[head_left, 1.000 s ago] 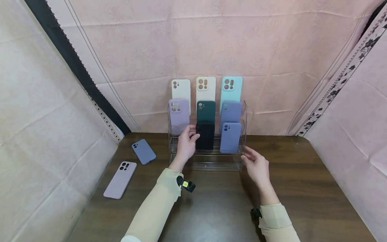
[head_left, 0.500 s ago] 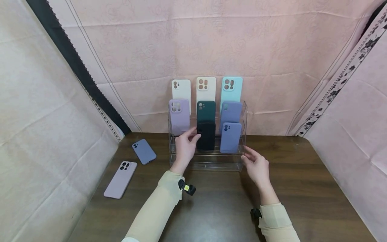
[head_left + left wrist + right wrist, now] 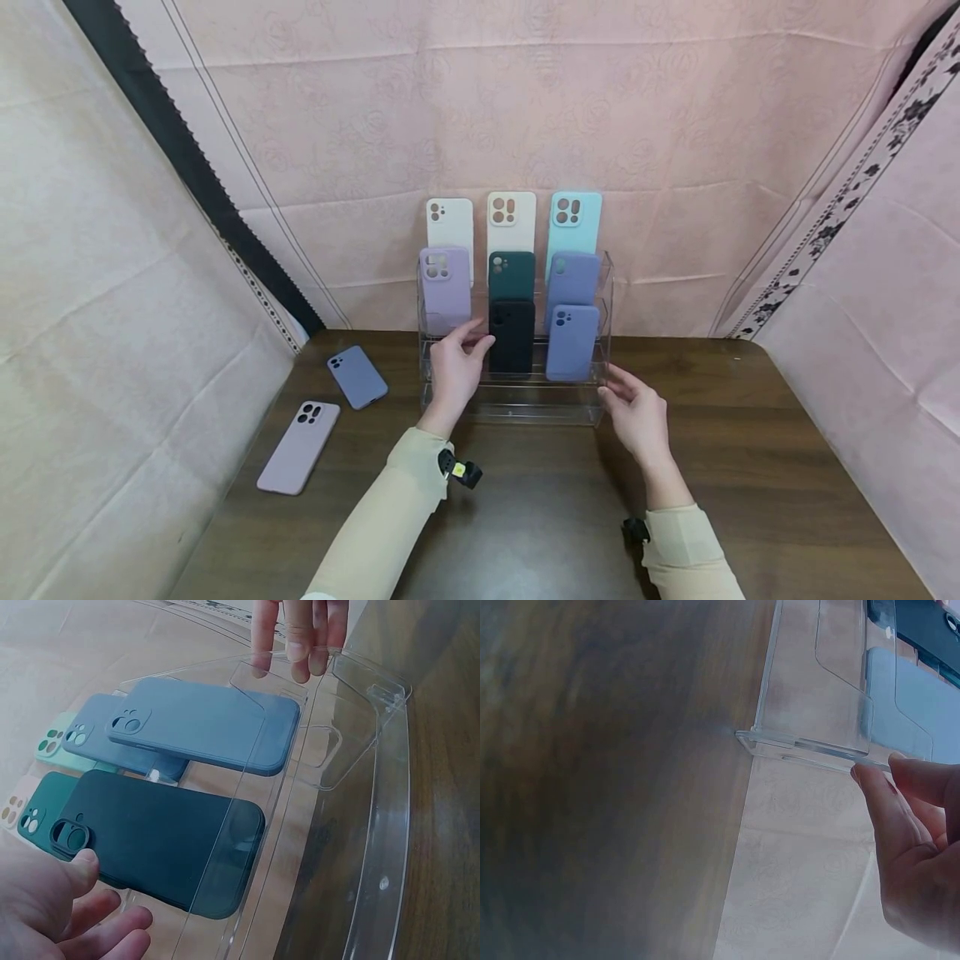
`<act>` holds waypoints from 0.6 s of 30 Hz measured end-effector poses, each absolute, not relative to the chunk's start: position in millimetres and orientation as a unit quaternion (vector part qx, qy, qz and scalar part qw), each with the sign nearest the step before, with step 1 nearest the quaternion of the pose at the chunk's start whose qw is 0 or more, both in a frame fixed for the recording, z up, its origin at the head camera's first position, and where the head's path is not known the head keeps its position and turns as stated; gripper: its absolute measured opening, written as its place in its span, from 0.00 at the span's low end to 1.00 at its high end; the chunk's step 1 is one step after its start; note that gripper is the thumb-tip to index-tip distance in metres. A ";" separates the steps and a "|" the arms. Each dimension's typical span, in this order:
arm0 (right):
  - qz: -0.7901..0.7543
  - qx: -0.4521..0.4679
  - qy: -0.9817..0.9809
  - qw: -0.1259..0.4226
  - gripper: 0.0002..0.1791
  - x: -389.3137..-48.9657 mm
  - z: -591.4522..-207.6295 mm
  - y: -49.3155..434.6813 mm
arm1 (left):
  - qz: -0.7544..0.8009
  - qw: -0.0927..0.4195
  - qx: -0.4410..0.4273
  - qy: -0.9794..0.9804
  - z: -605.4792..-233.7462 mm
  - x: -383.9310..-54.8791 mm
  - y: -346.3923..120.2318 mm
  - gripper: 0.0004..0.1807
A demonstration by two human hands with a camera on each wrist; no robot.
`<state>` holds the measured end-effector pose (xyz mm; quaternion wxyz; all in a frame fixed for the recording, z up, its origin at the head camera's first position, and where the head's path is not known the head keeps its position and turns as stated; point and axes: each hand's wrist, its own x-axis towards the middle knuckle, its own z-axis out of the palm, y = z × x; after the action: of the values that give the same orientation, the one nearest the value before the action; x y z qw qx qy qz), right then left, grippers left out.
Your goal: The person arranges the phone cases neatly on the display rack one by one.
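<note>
A clear tiered display rack [image 3: 536, 412] stands on the table with phone cases in its tiers. My left hand [image 3: 455, 367] is at the left edge of a black phone case [image 3: 512, 337] in the middle column. In the left wrist view its thumb [image 3: 84, 870] lies against that case's edge by the camera cutout, with the other fingers spread loosely below. My right hand [image 3: 637, 417] pinches the rack's right side panel between thumb and fingers, as the right wrist view shows. A blue phone case [image 3: 572, 342] leans in the same tier, right of the black one.
Behind lean purple [image 3: 446, 292], dark green [image 3: 512, 275] and blue cases, with white [image 3: 450, 218], cream [image 3: 512, 225] and turquoise ones [image 3: 573, 225] in the rear. A blue-grey phone case [image 3: 357, 377] and a lilac one [image 3: 298, 447] lie on the table's left. Cloth walls enclose the table.
My left hand has drawn back slightly left and down along the black case's edge. The black case's top sits marginally higher. The right hand keeps its place on the rack.
</note>
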<state>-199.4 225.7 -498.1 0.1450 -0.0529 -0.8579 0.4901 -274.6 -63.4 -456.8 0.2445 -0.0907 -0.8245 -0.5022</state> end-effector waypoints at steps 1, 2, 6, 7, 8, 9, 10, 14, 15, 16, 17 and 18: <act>0.490 -0.053 -0.858 0.145 0.25 -199.5 -497.9 225.7 | -0.503 0.246 -0.091 -0.824 -457.2 -274.7 -63.8 0.17; 0.490 -0.052 -0.858 0.146 0.25 -199.6 -497.7 225.6 | -0.503 0.248 -0.093 -0.823 -457.7 -274.8 -64.3 0.16; 0.488 -0.053 -0.859 0.146 0.24 -199.5 -497.5 225.6 | -0.498 0.247 -0.100 -0.825 -459.1 -274.7 -66.7 0.16; 0.489 -0.053 -0.858 0.145 0.24 -199.3 -497.5 225.5 | -0.497 0.245 -0.102 -0.826 -459.3 -274.2 -67.9 0.16; 0.489 -0.052 -0.859 0.145 0.25 -199.2 -497.6 225.5 | -0.497 0.244 -0.105 -0.826 -459.6 -273.6 -69.2 0.16; 0.488 -0.051 -0.859 0.145 0.25 -199.2 -497.7 225.5 | -0.498 0.242 -0.106 -0.826 -459.9 -272.6 -70.8 0.16; 0.488 -0.051 -0.860 0.144 0.24 -199.3 -497.9 225.5 | -0.500 0.240 -0.109 -0.825 -460.1 -271.6 -72.5 0.16; 0.487 -0.048 -0.860 0.144 0.25 -199.1 -498.7 225.5 | -0.514 0.233 -0.128 -0.816 -460.2 -266.3 -81.0 0.16; 0.488 -0.048 -0.860 0.146 0.25 -199.2 -498.9 225.6 | -0.517 0.230 -0.133 -0.814 -459.9 -264.9 -83.5 0.16; 0.487 -0.048 -0.859 0.147 0.25 -199.1 -499.3 225.7 | -0.520 0.226 -0.138 -0.812 -459.6 -263.4 -86.3 0.16; 0.487 -0.049 -0.859 0.147 0.25 -199.0 -499.6 225.7 | -0.522 0.224 -0.144 -0.811 -459.5 -261.6 -89.4 0.16; 0.487 -0.050 -0.859 0.148 0.25 -198.9 -499.9 225.7 | -0.524 0.219 -0.148 -0.810 -459.1 -259.4 -93.0 0.17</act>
<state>-198.9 225.7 -499.9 0.1475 -0.0495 -0.8592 0.4874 -259.4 -93.0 -459.1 0.2188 -0.1478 -0.8098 -0.5239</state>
